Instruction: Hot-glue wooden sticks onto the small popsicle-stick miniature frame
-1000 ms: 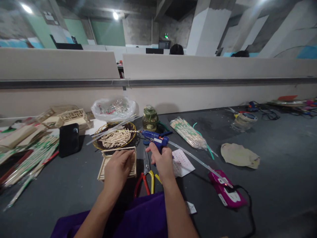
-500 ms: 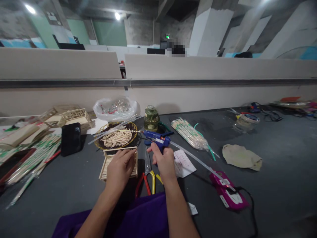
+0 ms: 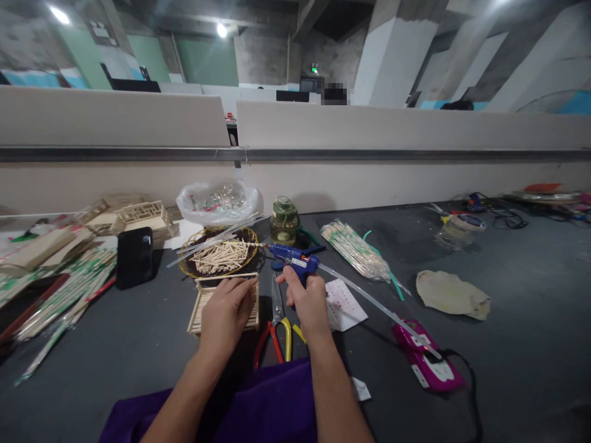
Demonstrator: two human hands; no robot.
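View shifted slightly left; hands, glue gun steady.

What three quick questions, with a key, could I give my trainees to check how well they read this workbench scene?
1. Which hand holds the blue glue gun?
2. True or false: in the picture, the black phone lies to the right of the glue gun.
3. Which thing is directly under the left hand? A) the green jar; B) the slatted wooden piece; C) the wicker basket.

Key:
1. The right hand.
2. False; it lies to the left.
3. B.
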